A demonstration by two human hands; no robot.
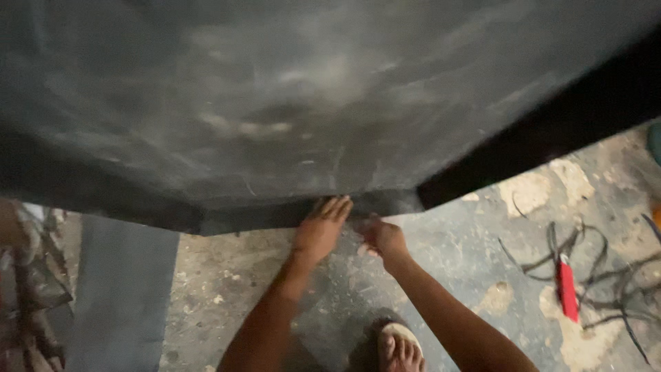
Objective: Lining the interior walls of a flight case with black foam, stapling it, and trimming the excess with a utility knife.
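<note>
A big dark grey sheet of rubber-like material (275, 103) fills the upper part of the head view. Its lower edge is folded under in a narrow strip (261, 215). My left hand (320, 231) lies flat with fingers together, pressing on that folded edge. Just right of it my right hand (382, 238) has its fingers curled at the same edge, where the sheet's corner meets the floor. Whether the right hand pinches the material is hard to tell. My foot in a sandal (399, 344) stands below the hands.
The rough concrete floor (227, 289) is stained and patchy. A red-handled tool (567, 289) lies at the right among thin dark rubber strips (606, 275). A grey panel (120, 296) lies at the left, with cluttered objects (31, 275) beside it.
</note>
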